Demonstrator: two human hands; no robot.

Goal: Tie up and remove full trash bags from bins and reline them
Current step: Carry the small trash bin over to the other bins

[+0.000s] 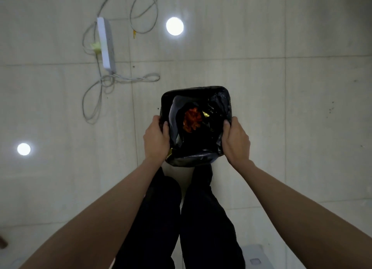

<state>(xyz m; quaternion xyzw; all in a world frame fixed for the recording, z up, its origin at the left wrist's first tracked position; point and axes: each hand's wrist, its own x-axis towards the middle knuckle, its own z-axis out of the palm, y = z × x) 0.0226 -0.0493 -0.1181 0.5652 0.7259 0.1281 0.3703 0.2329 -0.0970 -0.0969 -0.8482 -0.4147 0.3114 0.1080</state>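
Observation:
A small square bin (193, 88) stands on the tiled floor in front of my feet, lined with a black trash bag (218, 105). Orange and gold wrappers (192, 119) lie inside the bag. My left hand (156, 139) grips the bag's edge at the bin's left rim, thumb inside and fingers outside. My right hand (235, 140) grips the bag's edge at the right rim in the same way. The near side of the bag bulges over the rim toward me.
A white power strip (105, 44) with tangled grey cables (100, 95) lies on the floor to the far left of the bin. My dark-trousered legs (201, 218) stand just behind the bin. A grey object (254, 256) sits by my right foot.

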